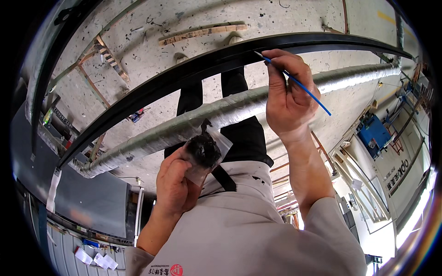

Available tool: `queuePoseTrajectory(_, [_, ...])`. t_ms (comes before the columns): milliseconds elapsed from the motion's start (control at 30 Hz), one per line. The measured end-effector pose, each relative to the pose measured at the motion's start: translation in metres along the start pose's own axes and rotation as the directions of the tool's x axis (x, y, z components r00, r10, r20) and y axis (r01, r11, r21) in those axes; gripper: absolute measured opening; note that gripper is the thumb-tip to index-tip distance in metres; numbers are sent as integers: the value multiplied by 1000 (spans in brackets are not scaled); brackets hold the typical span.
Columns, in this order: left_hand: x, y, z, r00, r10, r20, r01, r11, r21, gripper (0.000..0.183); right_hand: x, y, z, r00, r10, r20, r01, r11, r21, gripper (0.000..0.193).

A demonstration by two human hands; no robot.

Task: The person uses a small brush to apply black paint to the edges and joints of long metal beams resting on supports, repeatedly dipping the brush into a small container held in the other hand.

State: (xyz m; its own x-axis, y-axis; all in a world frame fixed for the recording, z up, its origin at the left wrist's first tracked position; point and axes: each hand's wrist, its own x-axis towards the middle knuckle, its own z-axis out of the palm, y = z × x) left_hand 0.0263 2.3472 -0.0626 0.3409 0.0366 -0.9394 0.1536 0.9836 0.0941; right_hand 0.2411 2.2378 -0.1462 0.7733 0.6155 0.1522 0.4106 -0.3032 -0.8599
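Observation:
A long black bar (207, 66) crosses in front of me, bowed by the lens. My right hand (292, 94) pinches a thin brush with a blue handle (313, 95). Its pale tip is at the bar's surface; whether it touches, I cannot tell. Lower and to the left, my left hand (177, 181) grips a translucent plastic piece (222, 143) carrying a thick patch of glossy black paint (202, 152). Whether that plastic is a bag, a sheet or a cup is unclear. Part of it is hidden by my fingers and thumb.
Between me and the bar runs a rail wrapped in silvery film (184, 131). Paint-spotted wooden strips (202, 34) lie on the speckled floor (276, 23) beyond. Grey panels (87, 198) stand at left; a blue machine (374, 133) and stacked pale lengths (361, 177) are at right.

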Motion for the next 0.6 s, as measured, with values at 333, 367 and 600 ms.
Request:
queuePoseTrajectory(333, [1,-2,4,1000,3,31,-3,1000,-16,49,-1,5,0,999,1,-50,0,999,35,15])
queuePoseTrajectory(367, [1,-2,6,1000,5,-22,-6,1000,-4,46,-1,3,1,1000,-4,-27,4,1000,21,15])
queuePoseTrajectory(600, [1,-1,7,1000,17,-11,-17,1000,3,45,-1,6,1,999,7,-47,-7,1000,16,16])
